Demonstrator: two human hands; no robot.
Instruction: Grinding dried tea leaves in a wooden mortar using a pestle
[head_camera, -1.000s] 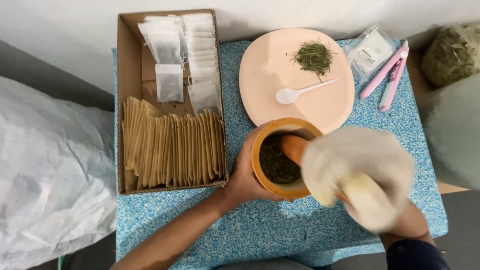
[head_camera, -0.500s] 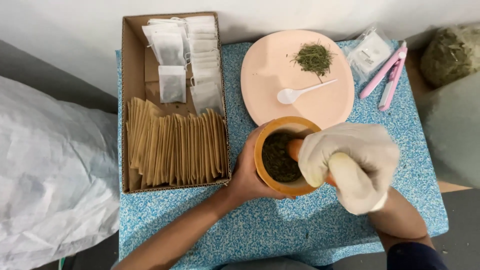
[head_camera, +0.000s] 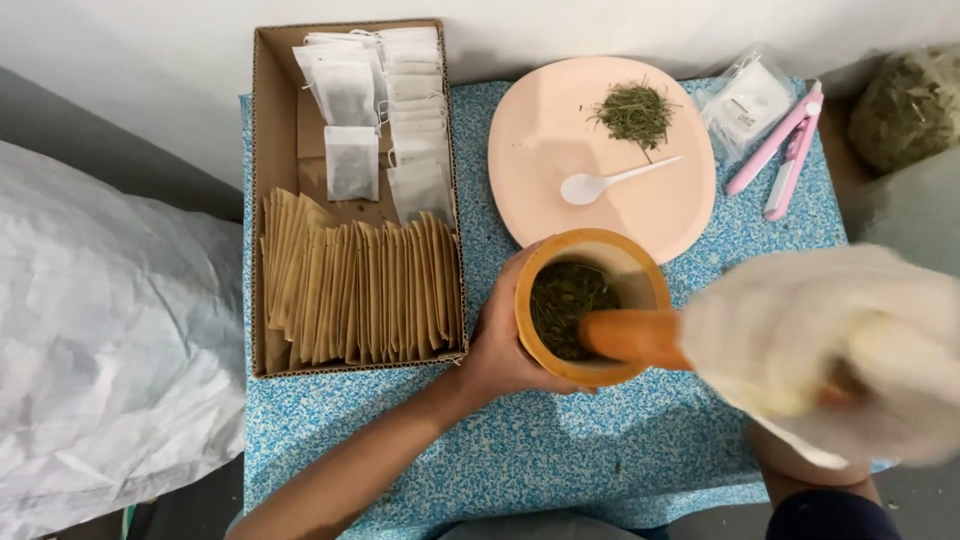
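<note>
L hand (head_camera: 505, 340) grips wooden mortar (head_camera: 590, 305), cloth-wrapped R hand (head_camera: 830, 350) (blurred) clasps pestle (head_camera: 630, 337); hard stroke could fling herbs (head_camera: 565, 305) out.

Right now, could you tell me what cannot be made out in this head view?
- Right hand: motion-blurred and wrapped in a pale cloth, so its grip on the orange pestle is hidden.
- Pestle tip: buried in the green herbs inside the mortar.
- Left hand: fingers hidden behind the mortar.
- Greenish clump: cut off by the right edge.
- Small clear packets: contents too small to tell.
</note>
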